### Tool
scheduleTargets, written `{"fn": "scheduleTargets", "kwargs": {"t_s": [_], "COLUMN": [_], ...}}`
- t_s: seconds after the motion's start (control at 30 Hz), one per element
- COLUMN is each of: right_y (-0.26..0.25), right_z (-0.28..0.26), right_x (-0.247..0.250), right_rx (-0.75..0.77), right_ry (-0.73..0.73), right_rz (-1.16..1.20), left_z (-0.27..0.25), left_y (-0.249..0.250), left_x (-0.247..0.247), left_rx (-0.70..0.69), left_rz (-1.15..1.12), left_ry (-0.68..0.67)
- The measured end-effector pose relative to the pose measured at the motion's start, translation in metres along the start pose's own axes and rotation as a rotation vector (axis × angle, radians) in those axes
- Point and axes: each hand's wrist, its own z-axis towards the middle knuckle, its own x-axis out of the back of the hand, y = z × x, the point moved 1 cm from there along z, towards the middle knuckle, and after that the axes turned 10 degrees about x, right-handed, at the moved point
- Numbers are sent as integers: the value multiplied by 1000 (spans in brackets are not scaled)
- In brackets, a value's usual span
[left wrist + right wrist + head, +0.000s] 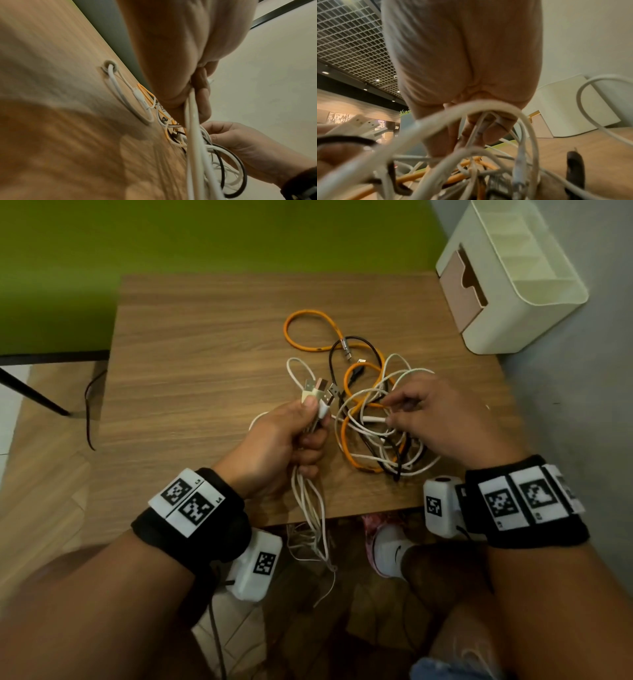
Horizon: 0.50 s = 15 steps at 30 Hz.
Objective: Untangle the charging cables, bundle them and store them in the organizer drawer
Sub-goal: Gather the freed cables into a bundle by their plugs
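Left hand: the left hand [284, 440] is closed in a fist round a bunch of white cables [308, 501], near their plug ends; the thumb lies over the top of them.
Plugs: several flat metal plugs [320, 392] stick up together out of the fist, side by side.
Hanging ends: below the fist the white cables drop past the near edge of the table [191, 344] and dangle over the floor.
Right hand: the right hand [442, 419] is over the tangle, its fingers [397, 400] curled and reaching into the loops; the thumb and forefinger seem to pinch a white strand, and the right wrist view shows thin white strands running between the fingertips.
Tangle: the tangle [380, 433] lies on the table just beside the left fist, a knot of white, orange and black loops crossing one another.
Orange cable: an orange cable [308, 316] loops out of the tangle toward the far side of the table.
Black cable: a black cable [363, 340] arches across the orange one, near a small metal plug tip.
Organizer: a cream organizer [534, 313] stands at the far right corner of the table, well apart from the cables; its pinkish drawer [459, 292] faces the table and looks slightly pulled out.
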Motion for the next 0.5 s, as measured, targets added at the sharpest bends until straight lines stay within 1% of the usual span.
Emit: {"fn": "scheduleTargets", "kwargs": {"t_s": [0.07, 0.13, 0.2, 0.3, 0.4, 0.47, 0.5], "right_y": [-1, -1, 0, -2, -7, -9, -9], "right_z": [1, 2, 3, 4, 4, 1, -1], "right_x": [-4, -10, -15, -17, -13, -8, -2], "right_rx": [18, 15, -7, 13, 37, 59, 65], "right_ry": [-36, -50, -44, -16, 50, 119, 163], "right_rz": [-106, -157, -173, -319, -411, -382, -326], "left_z": [1, 2, 3, 3, 3, 2, 2], "left_y": [0, 0, 1, 1, 3, 4, 4], "left_x": [1, 1, 2, 5, 5, 6, 6], "left_rx": [-9, -12, -22, -39, -53, -60, -63], "left_rz": [6, 6, -3, -28, -31, -34, -38], "left_ry": [7, 12, 1, -10, -9, -9, -11]}}
